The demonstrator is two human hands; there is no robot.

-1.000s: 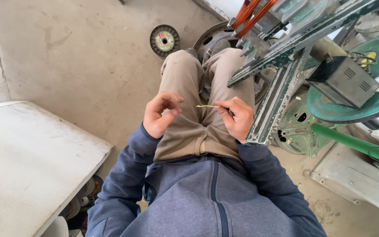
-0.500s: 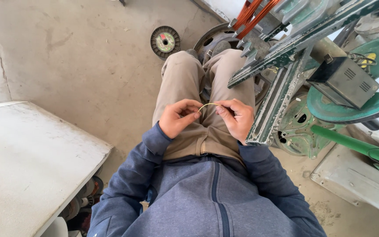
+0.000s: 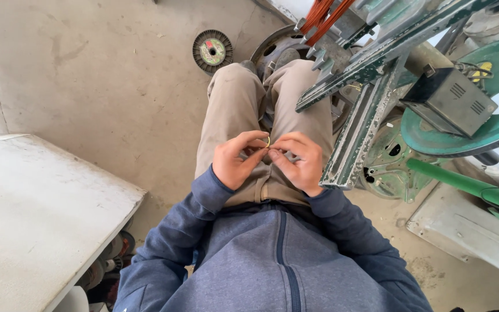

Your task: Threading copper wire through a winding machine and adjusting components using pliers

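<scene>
Pinching thin yellowish wire (image 3: 268, 141) – left hand (image 3: 235, 162), right hand (image 3: 298, 162) fingers meeting over lap (wire mostly hidden).

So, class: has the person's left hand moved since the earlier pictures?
Yes. The left hand has moved rightward across the lap, away from the white table, until its fingertips meet the right hand at the thin wire.

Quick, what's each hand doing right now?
Left hand: closed, pinching the bent wire.
Right hand: closed, pinching the same wire.
</scene>
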